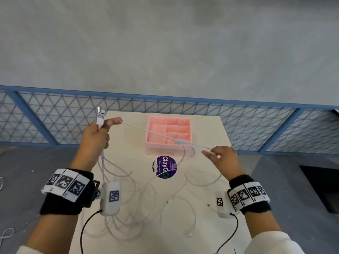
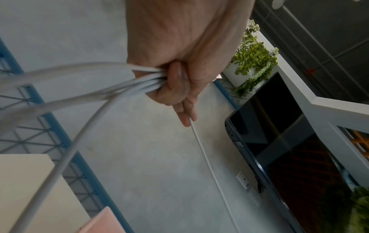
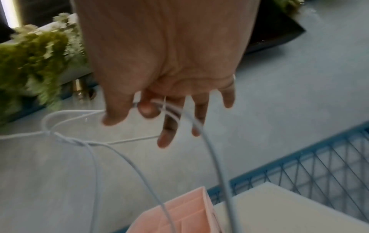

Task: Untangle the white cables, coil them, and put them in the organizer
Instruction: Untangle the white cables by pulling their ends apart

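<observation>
The left hand (image 1: 95,133) gripped a bundle of smooth, round white cables (image 1: 117,180), a flat USB plug (image 1: 100,119) standing above its fingers. The right hand (image 1: 222,158) pinched thin strands, knotted above the organizer (image 1: 161,147): a pink, square plastic tray whose compartments lay bare. Slack loops sprawled over the matte cream table (image 1: 211,136). Only the left wrist view showed a glossy dark screen (image 2: 279,126) and leafy plants (image 2: 253,59)
</observation>
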### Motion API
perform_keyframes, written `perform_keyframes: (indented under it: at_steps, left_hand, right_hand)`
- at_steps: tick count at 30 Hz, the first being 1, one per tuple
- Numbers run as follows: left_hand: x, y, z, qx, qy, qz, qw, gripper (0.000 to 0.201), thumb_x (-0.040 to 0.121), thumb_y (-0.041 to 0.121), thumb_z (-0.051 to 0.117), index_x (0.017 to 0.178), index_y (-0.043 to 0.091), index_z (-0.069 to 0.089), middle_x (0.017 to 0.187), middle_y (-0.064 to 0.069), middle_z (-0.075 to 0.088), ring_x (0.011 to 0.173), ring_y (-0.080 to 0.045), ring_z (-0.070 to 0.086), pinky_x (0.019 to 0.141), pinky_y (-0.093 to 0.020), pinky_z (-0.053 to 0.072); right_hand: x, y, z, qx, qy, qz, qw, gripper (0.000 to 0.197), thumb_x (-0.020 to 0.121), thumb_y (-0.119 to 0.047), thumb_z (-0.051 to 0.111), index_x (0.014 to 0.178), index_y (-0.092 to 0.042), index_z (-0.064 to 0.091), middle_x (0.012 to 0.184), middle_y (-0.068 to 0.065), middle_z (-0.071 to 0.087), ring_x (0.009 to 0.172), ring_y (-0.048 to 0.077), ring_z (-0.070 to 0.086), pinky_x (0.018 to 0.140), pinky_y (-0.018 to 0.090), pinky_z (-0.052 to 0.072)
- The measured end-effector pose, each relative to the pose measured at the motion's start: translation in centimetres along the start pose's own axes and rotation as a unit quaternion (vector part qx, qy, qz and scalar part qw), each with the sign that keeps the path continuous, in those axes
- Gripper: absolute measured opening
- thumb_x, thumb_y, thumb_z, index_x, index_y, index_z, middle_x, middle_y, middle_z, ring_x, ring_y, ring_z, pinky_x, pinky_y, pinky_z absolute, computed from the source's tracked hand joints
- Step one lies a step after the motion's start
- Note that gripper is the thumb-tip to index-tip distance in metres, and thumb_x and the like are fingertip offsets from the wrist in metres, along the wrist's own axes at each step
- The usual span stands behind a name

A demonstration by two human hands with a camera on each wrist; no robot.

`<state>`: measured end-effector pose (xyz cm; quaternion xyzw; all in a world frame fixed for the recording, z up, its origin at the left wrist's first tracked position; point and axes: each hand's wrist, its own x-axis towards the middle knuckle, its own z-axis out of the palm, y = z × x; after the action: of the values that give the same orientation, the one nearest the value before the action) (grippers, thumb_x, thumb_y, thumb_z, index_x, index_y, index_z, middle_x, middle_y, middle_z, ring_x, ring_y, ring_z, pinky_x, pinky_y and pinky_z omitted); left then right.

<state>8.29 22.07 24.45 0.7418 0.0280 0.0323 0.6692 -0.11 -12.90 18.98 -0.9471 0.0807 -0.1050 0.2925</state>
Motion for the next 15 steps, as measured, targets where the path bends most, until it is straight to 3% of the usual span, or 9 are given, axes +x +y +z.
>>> perform_keyframes:
  at_steps: [2,4,5,7,9,10,12,15]
  left_hand:
    - [-0.4,-0.1,-0.7,0.008,-0.02,-0.001,1.0,0.034,0.104,0.018,0.034,0.094,0.022,0.066,0.037,0.019,0.05,0.031,-0.003,0.023,0.033,-0.01,0.019]
    - [-0.4,-0.9,-1.5,0.026,-0.043,-0.013,0.999,0.036,0.104,0.018,0.034,0.092,0.022,0.068,0.052,0.019,0.058,0.032,-0.003,0.026,0.034,-0.01,0.025]
    - [-0.3,-1.4,-1.8,0.043,-0.056,-0.019,0.997,0.037,0.104,0.02,0.035,0.091,0.023,0.069,0.064,0.01,0.061,0.034,-0.004,0.028,0.035,-0.01,0.031]
    - [-0.4,-2.4,-1.8,0.087,-0.088,-0.027,0.992,0.037,0.104,0.024,0.036,0.092,0.024,0.071,0.082,-0.004,0.061,0.036,-0.004,0.032,0.04,-0.013,0.041]
    - [-0.7,-2.8,-1.3,0.094,-0.112,-0.033,0.989,0.037,0.104,0.022,0.035,0.09,0.023,0.069,0.097,-0.001,0.067,0.035,-0.004,0.033,0.041,-0.012,0.042]
    - [-0.9,-2.7,-0.9,0.094,-0.121,-0.032,0.988,0.037,0.104,0.021,0.035,0.089,0.023,0.069,0.097,0.001,0.067,0.035,-0.003,0.034,0.041,-0.012,0.041]
    - [-1.3,-2.2,-0.1,0.111,-0.13,-0.018,0.985,0.036,0.104,0.021,0.036,0.087,0.026,0.068,0.085,0.004,0.063,0.038,-0.003,0.037,0.044,-0.012,0.039]
    - [-1.9,-1.6,1.0,0.162,-0.132,0.008,0.978,0.032,0.103,0.021,0.037,0.097,0.026,0.068,0.074,0.009,0.052,0.056,-0.013,0.04,0.056,-0.021,0.034]
  right_hand:
    - [0.0,-0.3,-0.2,0.163,0.029,0.025,0.986,0.037,0.086,-0.036,0.06,0.056,-0.015,0.058,0.06,-0.01,0.062,0.063,0.006,0.053,0.1,0.042,0.036]
    - [-0.2,-1.5,-0.8,0.27,0.037,0.01,0.962,0.019,0.091,-0.018,0.056,0.078,-0.023,0.069,0.063,-0.003,0.068,0.073,0.013,0.062,0.093,0.037,0.044]
    - [-0.3,-2.2,-1.0,0.307,0.037,-0.006,0.951,0.023,0.092,-0.013,0.052,0.092,-0.029,0.07,0.062,0.0,0.069,0.075,0.018,0.066,0.089,0.032,0.047]
    - [-0.3,-3.6,-1.1,0.359,0.019,-0.025,0.933,0.035,0.094,-0.007,0.048,0.106,-0.035,0.066,0.059,0.003,0.064,0.061,0.02,0.064,0.071,0.026,0.053]
    - [-0.1,-4.7,-1.0,0.382,0.0,-0.025,0.924,0.036,0.094,-0.005,0.047,0.107,-0.033,0.066,0.06,0.003,0.052,0.043,0.015,0.048,0.046,0.023,0.045]
    - [0.1,-5.1,-1.0,0.388,-0.01,-0.021,0.921,0.034,0.094,-0.006,0.046,0.108,-0.03,0.066,0.06,0.003,0.047,0.041,0.013,0.038,0.04,0.02,0.035]
    - [0.4,-5.8,-1.1,0.395,-0.022,-0.014,0.918,0.03,0.095,-0.01,0.046,0.112,-0.024,0.066,0.061,0.001,0.043,0.043,0.01,0.028,0.039,0.017,0.024]
    - [0.9,-7.3,-1.3,0.391,-0.031,-0.012,0.92,0.028,0.097,-0.012,0.043,0.116,-0.018,0.062,0.062,0.001,0.042,0.043,0.007,0.027,0.037,0.015,0.023]
